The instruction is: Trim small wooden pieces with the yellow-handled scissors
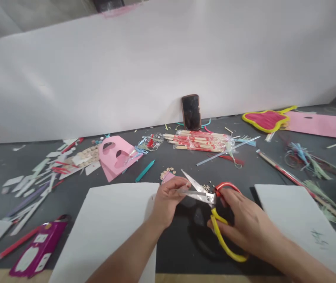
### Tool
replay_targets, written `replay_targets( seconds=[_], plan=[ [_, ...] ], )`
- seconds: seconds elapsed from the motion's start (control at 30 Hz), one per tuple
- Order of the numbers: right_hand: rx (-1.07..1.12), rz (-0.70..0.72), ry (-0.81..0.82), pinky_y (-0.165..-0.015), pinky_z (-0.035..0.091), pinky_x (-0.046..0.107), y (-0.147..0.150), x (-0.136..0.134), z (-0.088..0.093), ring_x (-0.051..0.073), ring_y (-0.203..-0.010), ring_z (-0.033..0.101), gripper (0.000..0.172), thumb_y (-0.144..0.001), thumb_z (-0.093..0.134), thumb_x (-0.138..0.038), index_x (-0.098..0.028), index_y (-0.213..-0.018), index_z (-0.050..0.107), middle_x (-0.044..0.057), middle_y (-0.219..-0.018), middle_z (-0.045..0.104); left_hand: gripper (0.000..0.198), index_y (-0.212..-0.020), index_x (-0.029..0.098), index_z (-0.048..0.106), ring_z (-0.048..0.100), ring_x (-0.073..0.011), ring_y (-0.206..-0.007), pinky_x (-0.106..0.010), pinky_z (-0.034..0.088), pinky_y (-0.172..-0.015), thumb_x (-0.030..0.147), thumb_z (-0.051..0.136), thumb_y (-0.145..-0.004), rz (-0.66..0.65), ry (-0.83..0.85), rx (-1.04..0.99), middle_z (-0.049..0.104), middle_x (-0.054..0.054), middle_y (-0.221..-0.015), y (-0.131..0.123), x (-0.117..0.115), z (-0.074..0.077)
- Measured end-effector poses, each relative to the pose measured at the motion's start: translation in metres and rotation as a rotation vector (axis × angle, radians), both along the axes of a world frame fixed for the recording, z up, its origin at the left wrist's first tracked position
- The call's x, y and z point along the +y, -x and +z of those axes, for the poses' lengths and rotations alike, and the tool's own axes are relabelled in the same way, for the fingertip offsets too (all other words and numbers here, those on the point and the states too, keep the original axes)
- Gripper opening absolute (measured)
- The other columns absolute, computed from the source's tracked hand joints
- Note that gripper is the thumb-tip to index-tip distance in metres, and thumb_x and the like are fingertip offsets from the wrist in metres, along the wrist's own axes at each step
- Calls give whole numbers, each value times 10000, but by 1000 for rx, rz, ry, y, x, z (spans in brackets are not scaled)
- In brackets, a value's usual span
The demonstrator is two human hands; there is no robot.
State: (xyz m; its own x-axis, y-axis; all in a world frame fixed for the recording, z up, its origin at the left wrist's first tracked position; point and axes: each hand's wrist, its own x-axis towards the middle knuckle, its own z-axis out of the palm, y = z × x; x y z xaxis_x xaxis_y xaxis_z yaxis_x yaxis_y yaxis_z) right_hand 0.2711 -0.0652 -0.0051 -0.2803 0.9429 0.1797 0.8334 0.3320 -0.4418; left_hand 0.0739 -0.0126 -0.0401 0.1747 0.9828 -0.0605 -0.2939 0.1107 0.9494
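My right hand (241,224) grips a pair of scissors (210,198) with one red and one yellow handle. The blades are spread apart and point left. The fingers of my left hand (170,196) are pinched together close to the blades; what they hold, if anything, is too small to make out. A small pink piece (168,177) lies partly hidden behind that hand, with a few light wooden beads (170,170) beside it. More tiny beads (207,188) lie behind the scissors. A teal pen-like stick (145,171) rests farther back on the left.
White sheets (111,220) lie left and right (298,212). At the back a phone (191,112) leans on a white partition (126,70), behind wrapped sticks (200,141). Pink cutouts (116,155), paper strips (38,181), a purple packet (39,247) and tassels (300,155) lie around.
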Motion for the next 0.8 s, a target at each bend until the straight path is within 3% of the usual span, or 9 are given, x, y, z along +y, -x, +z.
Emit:
replay_targets(
  seconds=[0.23,0.33,0.57,0.8],
  plan=[
    [0,43,1,-548,466,301,-6,2,-18,199,-646,601,310,-740,614,-403,-217,-925,449,41,-755,605,151,-708,157,657,529,-163,-767,-260,401,-701,298,675,-761,-98,-62,19,579,-48,-806,-1,-2,0],
    [-7,66,3,-556,472,307,-7,2,-18,204,-657,605,314,-744,614,-413,-217,-919,441,45,-761,609,186,-702,154,653,527,-169,-772,-268,393,-709,313,636,-797,-137,-54,70,561,-49,-782,-2,-2,2],
    [-26,81,19,-517,455,287,-7,1,-14,185,-599,591,287,-765,590,-432,-222,-892,440,24,-715,590,285,-682,155,660,536,-179,-727,-277,413,-669,433,671,-740,-171,-80,153,579,-69,-776,-4,-4,17],
    [-28,102,31,-508,448,275,-4,0,-8,174,-590,577,239,-774,571,-414,-220,-851,454,25,-711,586,289,-688,161,667,573,-204,-793,-293,441,-706,446,666,-737,-189,-128,127,604,-89,-835,-3,-7,20]
  ],
)
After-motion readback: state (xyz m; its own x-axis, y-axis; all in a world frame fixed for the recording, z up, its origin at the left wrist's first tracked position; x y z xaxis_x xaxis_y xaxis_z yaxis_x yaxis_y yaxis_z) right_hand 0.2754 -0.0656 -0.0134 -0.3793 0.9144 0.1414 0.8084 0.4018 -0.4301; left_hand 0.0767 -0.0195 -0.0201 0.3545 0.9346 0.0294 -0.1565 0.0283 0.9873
